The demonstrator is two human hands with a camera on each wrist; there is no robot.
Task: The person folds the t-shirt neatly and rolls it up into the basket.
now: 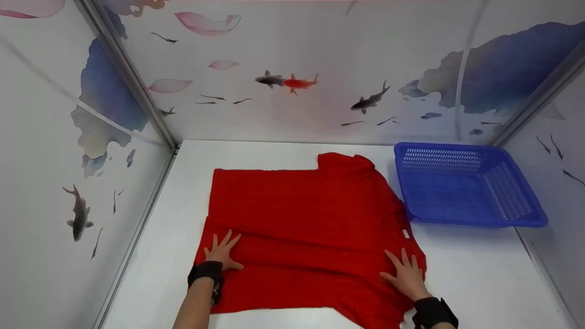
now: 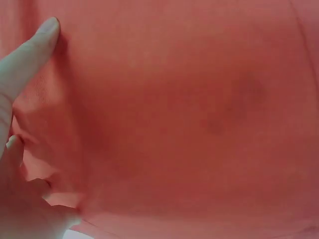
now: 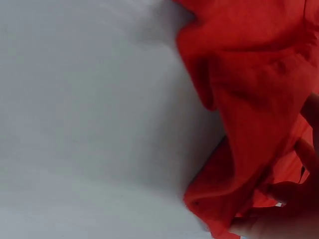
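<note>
A red short-sleeved shirt (image 1: 292, 214) lies spread on the white table, its hem to the left and its collar side to the right. Long creases run across its near half. My left hand (image 1: 221, 252) rests on the shirt near the hem with fingers spread; in the left wrist view its thumb (image 2: 32, 57) lies straight on the cloth. Toward the collar side, my right hand (image 1: 406, 275) touches the shirt, fingers spread as well. The right wrist view shows a folded, bunched edge of the red cloth (image 3: 254, 114) beside its fingers. A small white label (image 1: 406, 234) shows near the neckline.
A blue plastic basket (image 1: 443, 192) with perforated walls stands at the back right, close against the shirt. Panels printed with fish and petals enclose the white table (image 1: 160, 256) at the left, back and right.
</note>
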